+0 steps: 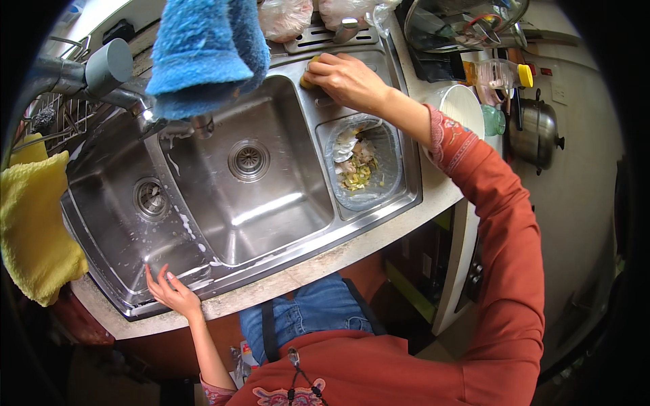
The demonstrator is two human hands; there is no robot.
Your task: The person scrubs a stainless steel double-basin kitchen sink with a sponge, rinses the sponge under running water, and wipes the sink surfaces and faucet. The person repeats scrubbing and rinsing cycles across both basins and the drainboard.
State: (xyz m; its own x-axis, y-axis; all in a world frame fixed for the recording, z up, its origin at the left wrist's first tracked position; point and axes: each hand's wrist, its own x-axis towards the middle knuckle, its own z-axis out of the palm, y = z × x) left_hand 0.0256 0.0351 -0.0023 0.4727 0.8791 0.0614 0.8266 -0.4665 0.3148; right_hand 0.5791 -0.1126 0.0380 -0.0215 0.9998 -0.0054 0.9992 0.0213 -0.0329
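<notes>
My right hand (350, 81) grips a yellow sponge (307, 77), pressing it on the steel ledge at the back of the sink, right of the large basin (264, 198). Most of the sponge is hidden under my fingers. Over the front edge of the small left basin (109, 203) I hold my left hand (175, 298), its fingers apart and nothing in them. White suds (185, 223) streak the divider between the two basins. Below my right forearm, a lined waste bowl (391, 172) with food scraps (360, 167) sits in the sink's right recess.
A blue cloth (203, 61) hangs close to the camera, over part of the faucet (144, 109). At far left hangs a yellow towel (40, 223). Plastic bags (287, 18) lie behind the sink. On the right are an oil bottle (500, 74) and a steel pot (533, 134).
</notes>
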